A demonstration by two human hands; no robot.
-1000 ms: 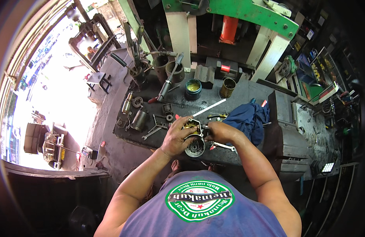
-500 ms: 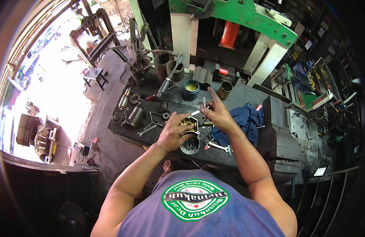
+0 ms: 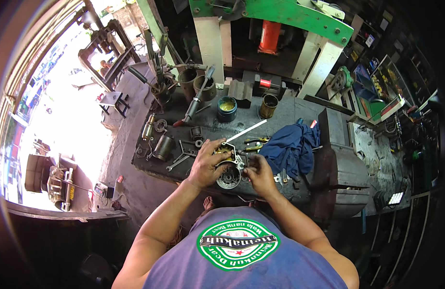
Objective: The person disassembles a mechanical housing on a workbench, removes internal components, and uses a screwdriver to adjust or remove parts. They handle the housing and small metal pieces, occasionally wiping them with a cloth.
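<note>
I watch left hand (image 3: 204, 164) clasping casing (image 3: 229, 181), likely steadying it; right hand (image 3: 260, 176) at its edge, whether pinching I can't tell; rag (image 3: 292, 148) beyond that hand, probably for easy reach.

left hand (image 3: 203, 166): holds metal housing (image 3: 229, 178) | right hand (image 3: 261, 177): at its edge | blue cloth (image 3: 291, 148): nearby

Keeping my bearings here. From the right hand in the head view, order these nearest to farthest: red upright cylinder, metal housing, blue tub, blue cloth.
From the right hand:
1. Metal housing, just left of its fingertips.
2. Blue cloth, ahead and right on the bench.
3. Blue tub, farther ahead, left.
4. Red upright cylinder, beyond the bench.
</note>
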